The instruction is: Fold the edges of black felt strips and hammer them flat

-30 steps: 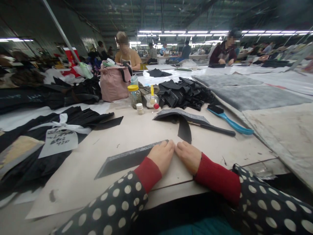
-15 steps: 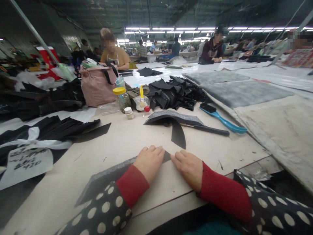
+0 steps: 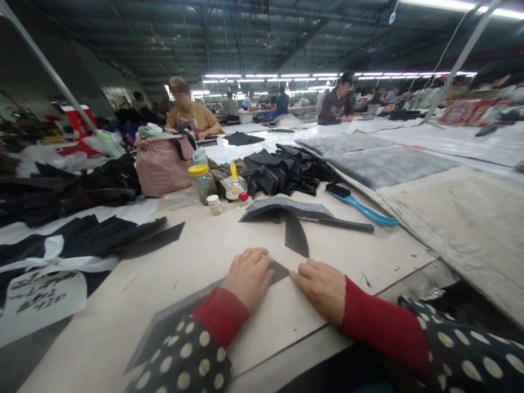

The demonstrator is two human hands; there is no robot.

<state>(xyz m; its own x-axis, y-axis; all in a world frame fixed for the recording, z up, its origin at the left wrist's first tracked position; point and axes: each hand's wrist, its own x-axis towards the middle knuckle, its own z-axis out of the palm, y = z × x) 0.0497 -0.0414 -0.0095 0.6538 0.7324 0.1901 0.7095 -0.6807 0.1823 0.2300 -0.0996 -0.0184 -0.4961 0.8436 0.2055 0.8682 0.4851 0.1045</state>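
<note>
A dark grey fabric strip (image 3: 166, 322) with a pointed end lies slantwise on the pale table. My left hand (image 3: 249, 278) rests across it, fingers stretched out and lying on the material. At the pointed tip, my right hand (image 3: 321, 286) has its fingers curled, with the thumb and forefinger pinching at the edge; the exact grip is partly hidden. Just beyond both hands lies a curved black piece (image 3: 296, 236). Behind that, a grey-topped piece (image 3: 286, 206) partly covers a tool with a black handle (image 3: 347, 225).
A blue-handled brush (image 3: 368, 210) lies at the right. Behind are a heap of black pieces (image 3: 282, 169), a yellow-lidded jar (image 3: 204, 185), a small white bottle (image 3: 214, 204) and a pink bag (image 3: 164, 164). A tied, labelled bundle (image 3: 90, 240) lies left. Co-workers stand across the tables.
The camera has tilted upward, so the scene sits lower in view. My left fingers show slightly more of the strip's tip; my right hand stays beside it.
</note>
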